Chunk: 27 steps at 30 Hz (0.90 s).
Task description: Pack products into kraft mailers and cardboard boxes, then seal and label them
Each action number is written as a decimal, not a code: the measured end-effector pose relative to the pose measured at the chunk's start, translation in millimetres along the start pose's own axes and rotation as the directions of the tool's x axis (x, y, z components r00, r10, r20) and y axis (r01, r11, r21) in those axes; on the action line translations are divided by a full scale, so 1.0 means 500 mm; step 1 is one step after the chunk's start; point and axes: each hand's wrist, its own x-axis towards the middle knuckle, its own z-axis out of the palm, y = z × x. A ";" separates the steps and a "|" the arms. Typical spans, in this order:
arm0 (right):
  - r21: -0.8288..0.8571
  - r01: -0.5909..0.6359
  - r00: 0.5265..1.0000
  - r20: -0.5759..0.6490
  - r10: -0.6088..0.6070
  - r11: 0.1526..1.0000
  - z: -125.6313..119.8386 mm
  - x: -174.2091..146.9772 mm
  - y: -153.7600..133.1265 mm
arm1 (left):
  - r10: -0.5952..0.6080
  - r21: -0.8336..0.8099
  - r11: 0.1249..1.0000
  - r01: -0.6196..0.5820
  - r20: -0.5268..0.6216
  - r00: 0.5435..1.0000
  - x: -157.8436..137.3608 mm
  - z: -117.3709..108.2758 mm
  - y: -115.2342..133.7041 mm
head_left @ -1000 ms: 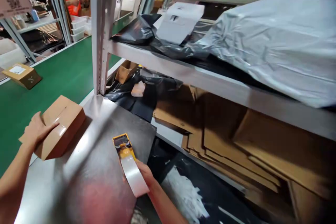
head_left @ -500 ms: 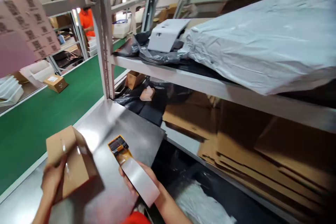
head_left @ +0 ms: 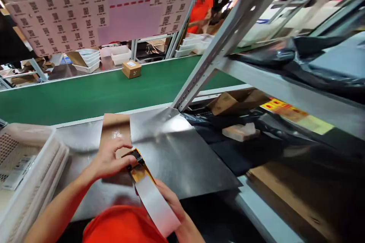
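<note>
My right hand is wrapped round a tape dispenser with an orange-yellow frame, a black head and a wide roll of tape. My left hand has come to the dispenser's head, its thumb and forefinger curved about the black end; whether tape is pinched there is too small to tell. Beneath the left hand a brown cardboard box rests on the metal table, a strip of shiny tape on its top. The hand and the dispenser hide part of the box.
Stacked white plastic baskets stand at the left. Beyond the table runs a green conveyor belt carrying a small labelled box. A metal shelf post rises at the right, near flat cardboard. A person in orange is behind the belt.
My view has swung left. My left hand has let go of the box and moved to the tape dispenser's head. The box now rests flat on the table; my right hand still holds the dispenser.
</note>
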 end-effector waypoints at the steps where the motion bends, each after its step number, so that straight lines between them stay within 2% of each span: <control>1: -0.001 -0.013 1.000 0.000 0.013 1.000 0.006 -0.004 0.007 | -0.016 -0.014 1.000 0.016 0.021 1.000 -0.011 -0.006 -0.001; 5: 0.072 -0.084 0.993 0.095 0.077 0.994 0.029 -0.016 0.012 | -0.066 -0.092 0.993 0.072 0.072 0.995 -0.047 -0.022 -0.015; 10: 0.082 -0.076 0.988 0.140 0.064 0.994 0.054 -0.023 0.009 | -0.129 -0.188 0.971 0.150 0.120 0.984 -0.069 -0.021 -0.016; 13: 0.063 -0.060 0.988 0.147 0.050 0.996 0.065 -0.025 0.013 | -0.176 -0.138 0.972 0.189 0.102 0.979 -0.072 -0.015 -0.017; 18: 0.087 -0.086 0.994 0.077 0.079 0.993 0.081 -0.025 0.035 | -0.250 0.003 0.968 0.250 0.094 0.964 -0.073 -0.017 -0.034; 20: 0.099 -0.102 0.992 0.083 0.094 0.990 0.083 -0.025 0.043 | -0.279 0.012 0.960 0.279 0.104 0.955 -0.077 -0.020 -0.041; 23: 0.046 -0.133 0.980 0.157 0.124 0.990 0.076 -0.028 0.048 | -0.306 -0.014 0.950 0.311 0.133 0.943 -0.082 -0.025 -0.048; 27: -0.036 -0.194 0.962 0.189 0.197 0.980 0.057 -0.028 0.048 | -0.328 -0.111 0.924 0.367 0.265 0.907 -0.076 -0.038 -0.055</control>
